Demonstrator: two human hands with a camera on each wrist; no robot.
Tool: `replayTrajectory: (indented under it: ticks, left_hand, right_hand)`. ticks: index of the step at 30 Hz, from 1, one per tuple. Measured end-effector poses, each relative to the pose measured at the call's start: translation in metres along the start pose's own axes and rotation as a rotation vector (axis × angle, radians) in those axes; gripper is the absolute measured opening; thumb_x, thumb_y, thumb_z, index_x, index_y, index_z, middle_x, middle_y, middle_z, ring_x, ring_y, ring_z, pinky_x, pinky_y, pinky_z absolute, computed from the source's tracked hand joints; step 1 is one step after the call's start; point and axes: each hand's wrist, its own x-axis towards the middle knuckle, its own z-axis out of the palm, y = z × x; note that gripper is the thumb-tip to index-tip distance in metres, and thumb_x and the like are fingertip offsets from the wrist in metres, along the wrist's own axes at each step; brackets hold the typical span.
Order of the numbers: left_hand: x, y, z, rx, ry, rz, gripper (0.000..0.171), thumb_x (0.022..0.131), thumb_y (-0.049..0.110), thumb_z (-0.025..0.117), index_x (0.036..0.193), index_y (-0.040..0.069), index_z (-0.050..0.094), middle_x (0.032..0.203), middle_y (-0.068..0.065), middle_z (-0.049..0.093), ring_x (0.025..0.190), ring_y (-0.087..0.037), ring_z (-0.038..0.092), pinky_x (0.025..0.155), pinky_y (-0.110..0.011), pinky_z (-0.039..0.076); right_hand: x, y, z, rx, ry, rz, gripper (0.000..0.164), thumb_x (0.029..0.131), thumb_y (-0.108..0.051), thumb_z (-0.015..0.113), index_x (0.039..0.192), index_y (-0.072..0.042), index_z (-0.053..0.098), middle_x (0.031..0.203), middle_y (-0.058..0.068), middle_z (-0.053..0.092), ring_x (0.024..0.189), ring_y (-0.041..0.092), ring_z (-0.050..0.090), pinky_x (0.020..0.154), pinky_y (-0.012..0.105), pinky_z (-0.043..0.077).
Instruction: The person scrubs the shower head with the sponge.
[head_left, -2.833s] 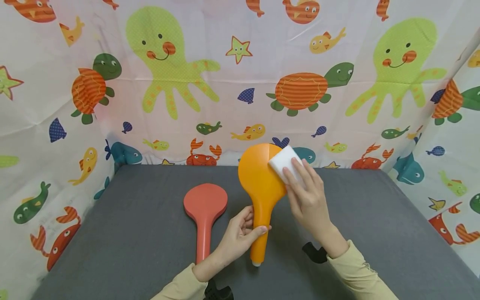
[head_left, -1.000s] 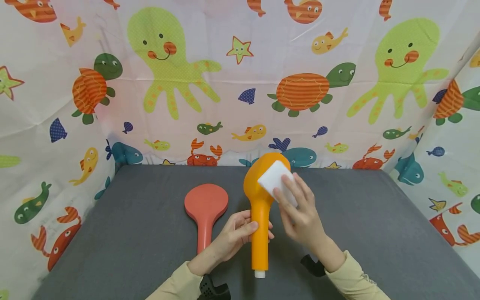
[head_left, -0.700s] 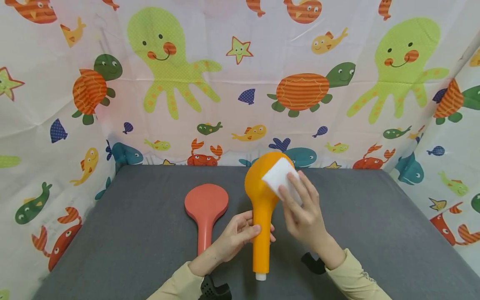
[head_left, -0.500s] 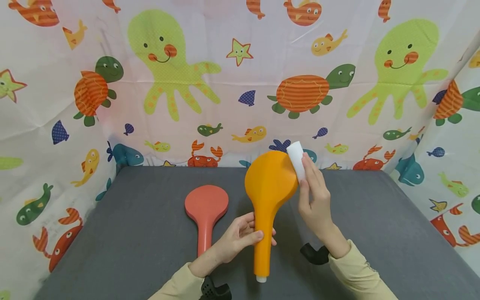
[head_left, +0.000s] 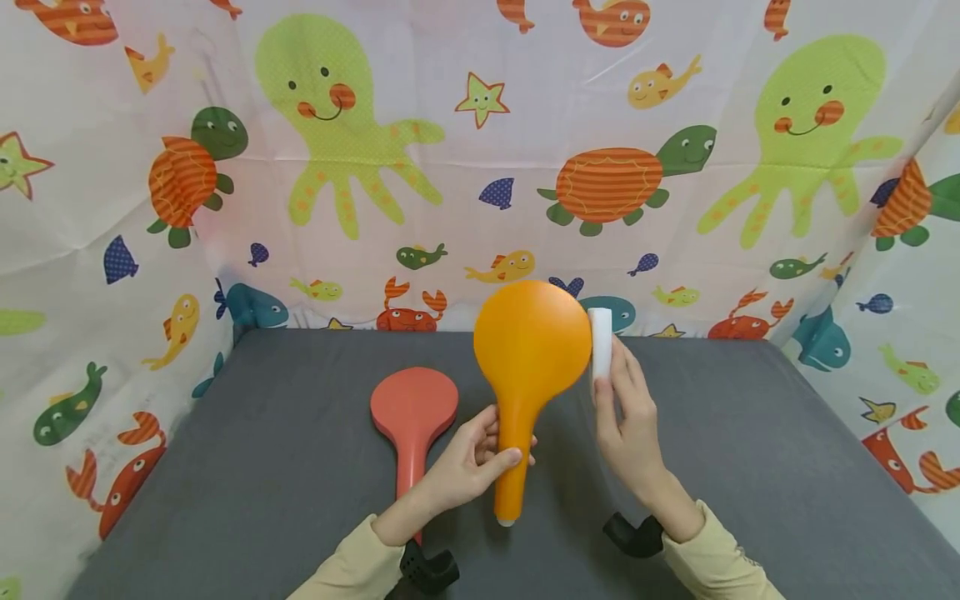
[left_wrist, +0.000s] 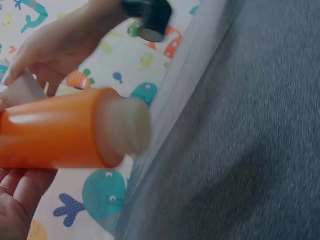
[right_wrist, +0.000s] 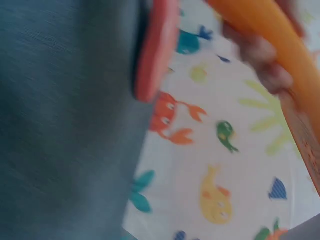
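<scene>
My left hand (head_left: 477,458) grips the handle of an orange shower head (head_left: 531,333), held upright above the table with its smooth round back toward me. A white stub (left_wrist: 127,125) ends the handle in the left wrist view. My right hand (head_left: 633,421) pinches a white sponge (head_left: 601,343) between thumb and fingers, flat against the right rim of the round head. In the right wrist view, the speckled front face (right_wrist: 305,140) shows at a slant, and left-hand fingers (right_wrist: 260,52) wrap round the handle. A red shower-head-shaped thing (head_left: 414,404) lies on the table left of it.
The grey cloth-covered table (head_left: 300,467) spreads under both hands. Behind and at both sides hangs a white curtain (head_left: 450,50) printed with sea animals. Dark wrist mounts (head_left: 429,569) jut out below the hands.
The sponge has gone from the back of the orange head round to its right rim, now on edge to the head camera. The shower head has turned and risen slightly. The red one lies still.
</scene>
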Motion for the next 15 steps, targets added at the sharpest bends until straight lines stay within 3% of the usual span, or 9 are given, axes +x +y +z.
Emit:
replayTrajectory:
  ticks: [3, 7, 12, 15]
  left_hand:
    - [0.000, 0.002, 0.000, 0.075, -0.026, -0.022, 0.039, 0.094, 0.003, 0.051, 0.131, -0.003, 0.037, 0.109, -0.024, 0.057, 0.089, -0.037, 0.062, 0.080, -0.035, 0.052]
    - [0.001, 0.010, 0.004, 0.179, -0.035, -0.019, 0.038, 0.092, -0.002, 0.053, 0.128, -0.005, 0.040, 0.106, -0.022, 0.060, 0.086, -0.031, 0.064, 0.075, -0.031, 0.054]
    - [0.001, 0.021, 0.009, 0.211, -0.004, -0.002, 0.037, 0.090, -0.006, 0.053, 0.126, -0.009, 0.040, 0.103, -0.024, 0.060, 0.082, -0.028, 0.065, 0.073, -0.031, 0.054]
    - [0.000, 0.014, 0.007, 0.194, 0.028, -0.003, 0.040, 0.091, -0.006, 0.052, 0.128, -0.008, 0.039, 0.106, -0.023, 0.060, 0.083, -0.022, 0.065, 0.075, -0.032, 0.054]
  right_hand:
    - [0.017, -0.002, -0.008, -0.004, 0.043, 0.035, 0.046, 0.089, 0.014, 0.045, 0.134, 0.009, 0.041, 0.133, 0.022, 0.046, 0.112, 0.021, 0.050, 0.097, 0.019, 0.037]
    - [0.031, -0.001, -0.016, -0.003, 0.078, 0.049, 0.042, 0.089, 0.014, 0.041, 0.130, 0.009, 0.047, 0.129, 0.021, 0.051, 0.111, 0.016, 0.051, 0.098, 0.020, 0.037]
    - [0.018, -0.002, -0.014, -0.018, 0.085, 0.040, 0.042, 0.089, 0.011, 0.045, 0.132, 0.007, 0.046, 0.135, 0.021, 0.045, 0.123, 0.024, 0.043, 0.099, 0.021, 0.036]
    - [0.006, -0.011, -0.009, 0.007, 0.077, 0.017, 0.040, 0.093, 0.003, 0.047, 0.132, 0.011, 0.041, 0.135, 0.028, 0.040, 0.121, 0.029, 0.042, 0.098, 0.021, 0.036]
